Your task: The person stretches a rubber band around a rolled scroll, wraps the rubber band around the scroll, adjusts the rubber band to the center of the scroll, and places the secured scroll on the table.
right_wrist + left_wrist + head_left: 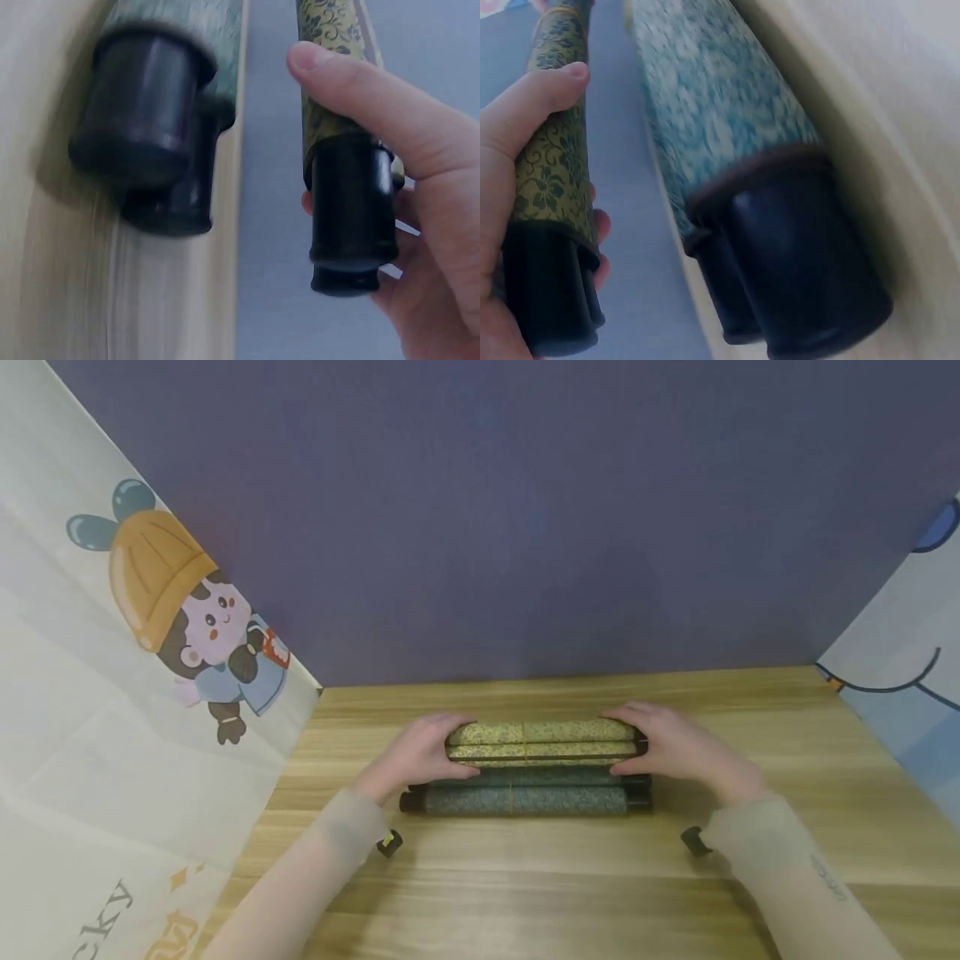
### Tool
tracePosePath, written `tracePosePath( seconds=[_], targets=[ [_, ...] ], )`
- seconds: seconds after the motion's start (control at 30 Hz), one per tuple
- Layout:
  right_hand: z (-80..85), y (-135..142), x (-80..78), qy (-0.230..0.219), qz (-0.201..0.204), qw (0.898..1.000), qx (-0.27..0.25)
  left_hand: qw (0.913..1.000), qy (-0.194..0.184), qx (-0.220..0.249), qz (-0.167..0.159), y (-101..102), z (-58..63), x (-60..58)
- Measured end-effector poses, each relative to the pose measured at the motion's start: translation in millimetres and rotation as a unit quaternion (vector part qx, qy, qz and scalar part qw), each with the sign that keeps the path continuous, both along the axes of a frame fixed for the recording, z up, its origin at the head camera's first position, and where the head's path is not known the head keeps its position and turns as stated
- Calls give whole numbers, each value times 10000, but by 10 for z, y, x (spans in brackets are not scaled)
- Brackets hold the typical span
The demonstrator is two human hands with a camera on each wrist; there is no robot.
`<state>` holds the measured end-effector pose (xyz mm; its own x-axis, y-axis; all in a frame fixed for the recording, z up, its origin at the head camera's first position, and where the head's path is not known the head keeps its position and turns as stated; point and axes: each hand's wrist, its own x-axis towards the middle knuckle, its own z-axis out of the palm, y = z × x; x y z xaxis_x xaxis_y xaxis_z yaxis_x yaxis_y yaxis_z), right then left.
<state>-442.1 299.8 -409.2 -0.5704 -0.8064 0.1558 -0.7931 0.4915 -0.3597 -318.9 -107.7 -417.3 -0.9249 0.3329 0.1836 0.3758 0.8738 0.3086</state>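
Between both hands is a yellow-green floral scroll (562, 732), rolled from both ends into two rolls with dark end knobs and tied with a thin band. My left hand (420, 752) grips its left end, the thumb lying across the patterned cloth (551, 165) in the left wrist view. At the other end my right hand (671, 747) grips it, thumb over the roll (330, 34) in the right wrist view. Just nearer to me, a blue floral scroll (465, 802) with black knobs (802, 255) lies on the table, partly overlapped by the held one in the head view.
The wood-grain table (510, 893) meets a dark blue-grey panel (487, 527) at the back. A white cloth with a cartoon figure (217, 618) hangs on the left, and another printed cloth (892, 652) on the right.
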Motion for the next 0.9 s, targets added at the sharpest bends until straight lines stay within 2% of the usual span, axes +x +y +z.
tracePosePath(
  seconds=[0.27, 0.4, 0.63, 0.9],
  targets=[
    [-64, -46, -290, -451, 119, 9989, -43, 9979, -621, -91, -137, -115, -60, -341],
    [-100, -65, -401, -528, 157, 9985, 25, 9956, -883, -169, -257, -144, -82, -451],
    [-195, -55, -490, -601, 163, 9979, 150, 9915, -1249, -179, -309, -126, -107, -515],
    [-324, -82, -565, -666, 168, 9973, 277, 9902, -1281, -393, -380, -85, -200, -594]
  ],
)
